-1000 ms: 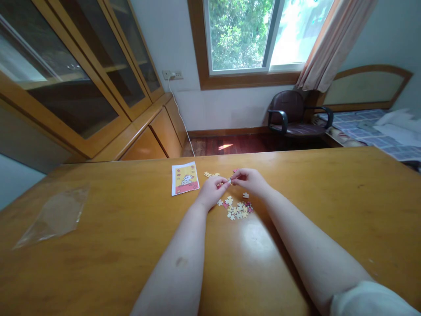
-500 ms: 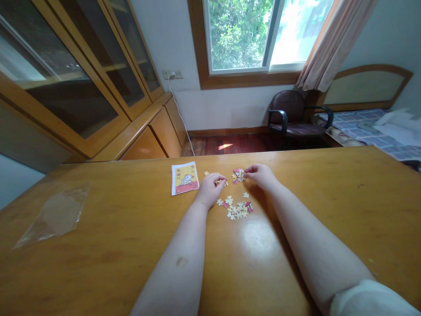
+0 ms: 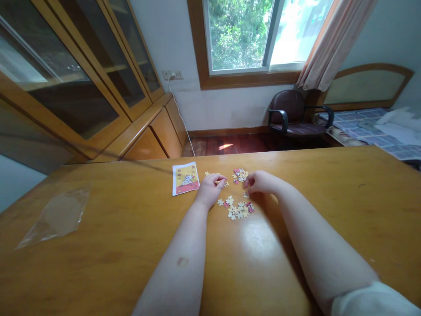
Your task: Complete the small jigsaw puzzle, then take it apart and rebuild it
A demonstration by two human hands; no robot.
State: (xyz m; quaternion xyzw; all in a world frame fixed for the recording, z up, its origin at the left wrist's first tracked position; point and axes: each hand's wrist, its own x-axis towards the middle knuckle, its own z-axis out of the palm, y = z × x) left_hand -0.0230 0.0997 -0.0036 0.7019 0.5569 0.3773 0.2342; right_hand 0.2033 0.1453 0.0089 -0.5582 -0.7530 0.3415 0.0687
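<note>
Loose jigsaw pieces [image 3: 237, 210] lie in a small heap on the wooden table [image 3: 98, 245], with a red and yellow cluster [image 3: 239, 175] a little farther away. My left hand [image 3: 212, 188] rests on the table with fingers curled over a few yellow pieces near the printed picture card [image 3: 185, 177]. My right hand [image 3: 261, 182] is curled, its fingertips pinching down at a single loose piece just right of the heap. What each hand grips is too small to make out.
A crumpled clear plastic bag [image 3: 52, 217] lies at the table's left. Beyond the far edge stand a dark armchair [image 3: 291, 114], a glass-door cabinet [image 3: 82, 74] and a bed [image 3: 378, 129] under the window.
My hands, first pinched together above the pieces, parted. The left settled by the yellow pieces; the right reached to the far cluster, then drew back to a loose piece nearer the heap.
</note>
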